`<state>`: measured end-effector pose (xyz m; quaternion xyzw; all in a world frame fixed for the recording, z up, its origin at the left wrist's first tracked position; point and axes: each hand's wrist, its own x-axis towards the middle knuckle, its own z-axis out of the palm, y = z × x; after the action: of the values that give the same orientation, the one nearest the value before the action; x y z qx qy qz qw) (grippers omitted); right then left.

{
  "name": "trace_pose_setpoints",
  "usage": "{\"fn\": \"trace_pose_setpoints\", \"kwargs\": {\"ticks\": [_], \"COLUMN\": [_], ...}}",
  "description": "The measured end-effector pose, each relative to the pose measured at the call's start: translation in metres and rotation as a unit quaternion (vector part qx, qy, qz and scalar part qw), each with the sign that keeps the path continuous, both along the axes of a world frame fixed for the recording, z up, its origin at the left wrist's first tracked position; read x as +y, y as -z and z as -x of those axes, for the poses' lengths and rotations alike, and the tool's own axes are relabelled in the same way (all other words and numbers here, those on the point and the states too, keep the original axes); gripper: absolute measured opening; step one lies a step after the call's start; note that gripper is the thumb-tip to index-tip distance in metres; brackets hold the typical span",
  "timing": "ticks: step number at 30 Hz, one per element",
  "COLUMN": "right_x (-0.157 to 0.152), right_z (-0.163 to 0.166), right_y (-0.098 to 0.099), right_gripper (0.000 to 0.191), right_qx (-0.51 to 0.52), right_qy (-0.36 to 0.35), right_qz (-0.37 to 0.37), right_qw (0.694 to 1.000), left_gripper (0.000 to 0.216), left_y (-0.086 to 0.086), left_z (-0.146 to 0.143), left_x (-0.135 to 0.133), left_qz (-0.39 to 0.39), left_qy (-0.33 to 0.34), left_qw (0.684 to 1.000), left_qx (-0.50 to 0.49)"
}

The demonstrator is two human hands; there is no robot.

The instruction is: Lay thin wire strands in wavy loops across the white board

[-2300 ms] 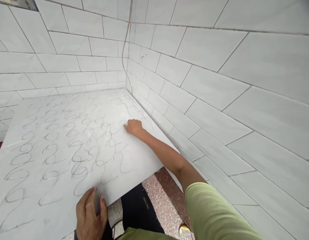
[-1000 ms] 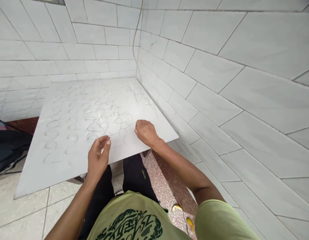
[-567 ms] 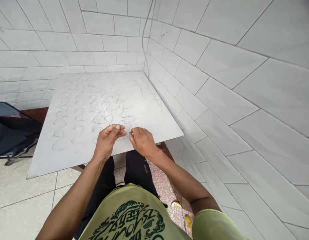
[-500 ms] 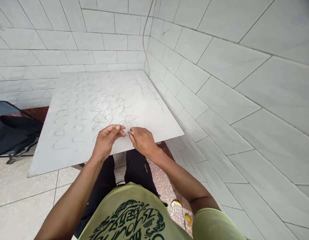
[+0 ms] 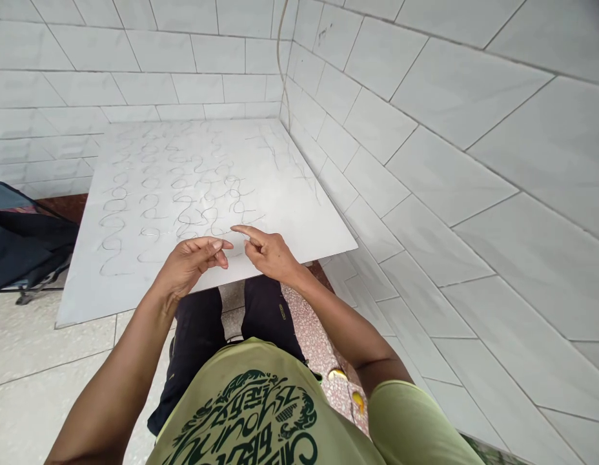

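Note:
My left hand (image 5: 193, 261) is just above the near edge of a white board (image 5: 299, 226), its thumb pressed against the index finger in a pinch. Whatever lies in that pinch is too small to name. My right hand (image 5: 268, 252) is close beside it, index finger stretched out to the left, the thumb and other fingers curled in. Any thin item in those curled fingers cannot be made out. Thin dark wavy strands (image 5: 111, 223) lie in rough columns on the board's left and middle. Straighter thin strands (image 5: 306, 177) are near its right edge.
White tiled walls (image 5: 425, 161) meet behind and to the right of the board. A cable (image 5: 279, 58) hangs in the corner. At left stands a folding chair (image 5: 19, 194) with dark cloth (image 5: 28, 248) on it. Yellow items (image 5: 358, 402) lie on the floor lower right.
My hands have drawn slightly apart, the left shifting leftward. My right index finger has straightened out. The view has tilted slightly, so the board sits higher.

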<state>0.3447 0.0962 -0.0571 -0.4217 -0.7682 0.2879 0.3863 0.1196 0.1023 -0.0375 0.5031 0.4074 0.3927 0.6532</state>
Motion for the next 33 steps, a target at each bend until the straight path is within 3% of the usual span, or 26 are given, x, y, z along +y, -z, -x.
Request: {"fn": "trace_pose_setpoints", "kwargs": {"ticks": [8, 18, 27, 33], "right_x": [-0.001, -0.003, -0.007, -0.01], "right_z": [-0.008, 0.0, 0.008, 0.013], "right_y": [-0.005, -0.004, 0.004, 0.009], "right_gripper": [0.048, 0.033, 0.028, 0.03], "right_qx": [-0.034, -0.031, -0.072, -0.074], "right_qy": [-0.063, -0.056, 0.035, 0.066], "right_qz": [0.009, 0.017, -0.019, -0.048], "right_qw": [0.997, 0.998, 0.997, 0.994], "left_gripper": [0.033, 0.031, 0.049, 0.04], "left_y": [-0.01, -0.009, -0.012, -0.009], "left_z": [0.026, 0.039, 0.051, 0.05], "left_x": [0.01, 0.014, 0.019, 0.013], "left_qz": [0.04, 0.068, 0.071, 0.061], "left_qy": [0.106, 0.206, 0.154, 0.178], "left_qw": [0.991, 0.969, 0.983, 0.981], "left_qx": [0.068, 0.113, 0.069, 0.051]}}
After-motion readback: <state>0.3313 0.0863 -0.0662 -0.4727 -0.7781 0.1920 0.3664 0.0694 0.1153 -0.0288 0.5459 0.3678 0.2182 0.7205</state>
